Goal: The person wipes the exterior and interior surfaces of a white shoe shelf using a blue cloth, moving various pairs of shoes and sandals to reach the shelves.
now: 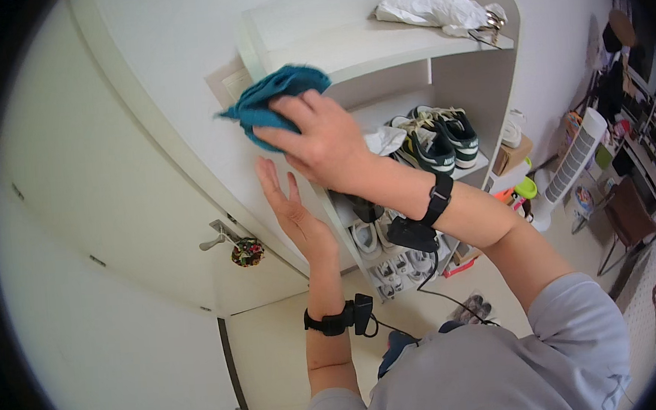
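My right hand [318,135] grips a folded teal cloth [276,92], its fingers spread over the fabric. The cloth is at the left front edge of a white shoe rack [374,47], by a light wall plate [235,85] that it partly covers. Whether it presses on the rack or the wall, I cannot tell. Below it my left hand [294,207] is raised beside the rack's side panel with fingers extended, holding nothing. Both forearms wear black straps with small devices and cables.
A crumpled white bag [434,8] lies on the top shelf. Dark green and white sneakers [442,139] stand one shelf lower, with more shoes [394,268] beneath. At left is a white door with a lever handle [215,243]. A white tower fan [575,153] stands at right.
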A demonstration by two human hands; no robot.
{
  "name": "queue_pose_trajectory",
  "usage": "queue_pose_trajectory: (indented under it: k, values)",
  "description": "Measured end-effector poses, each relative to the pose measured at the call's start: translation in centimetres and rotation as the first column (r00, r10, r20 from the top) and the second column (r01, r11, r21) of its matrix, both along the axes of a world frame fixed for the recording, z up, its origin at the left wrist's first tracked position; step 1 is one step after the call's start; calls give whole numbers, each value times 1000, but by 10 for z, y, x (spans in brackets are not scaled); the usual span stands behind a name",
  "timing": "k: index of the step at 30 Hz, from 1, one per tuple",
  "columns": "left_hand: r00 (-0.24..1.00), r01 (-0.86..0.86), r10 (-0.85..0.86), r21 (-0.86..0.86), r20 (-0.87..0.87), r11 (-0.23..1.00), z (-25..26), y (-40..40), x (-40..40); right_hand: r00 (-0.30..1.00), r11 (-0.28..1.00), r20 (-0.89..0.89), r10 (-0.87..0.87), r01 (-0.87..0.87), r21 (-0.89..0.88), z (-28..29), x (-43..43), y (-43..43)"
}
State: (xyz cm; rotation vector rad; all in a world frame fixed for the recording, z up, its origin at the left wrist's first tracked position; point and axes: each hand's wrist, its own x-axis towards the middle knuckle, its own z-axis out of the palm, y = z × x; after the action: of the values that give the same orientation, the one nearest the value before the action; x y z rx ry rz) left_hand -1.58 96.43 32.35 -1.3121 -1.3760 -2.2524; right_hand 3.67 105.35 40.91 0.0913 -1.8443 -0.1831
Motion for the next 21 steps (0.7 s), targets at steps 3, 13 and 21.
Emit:
queue_pose_trajectory:
  k: [3,13,21]
  values:
    - [1000,4,-4,10,-3,1000,-21,2,1,991,999,125,-46,47,-7,-56,6,-2]
    - [982,-95,85,-47,-171,994,0,-3,20,997,998,-41,-59,60,29,1,7,8]
    - [850,-221,172,-42,-498,974,31,35,48,945,971,-225,-237,225,-77,-7,69,64]
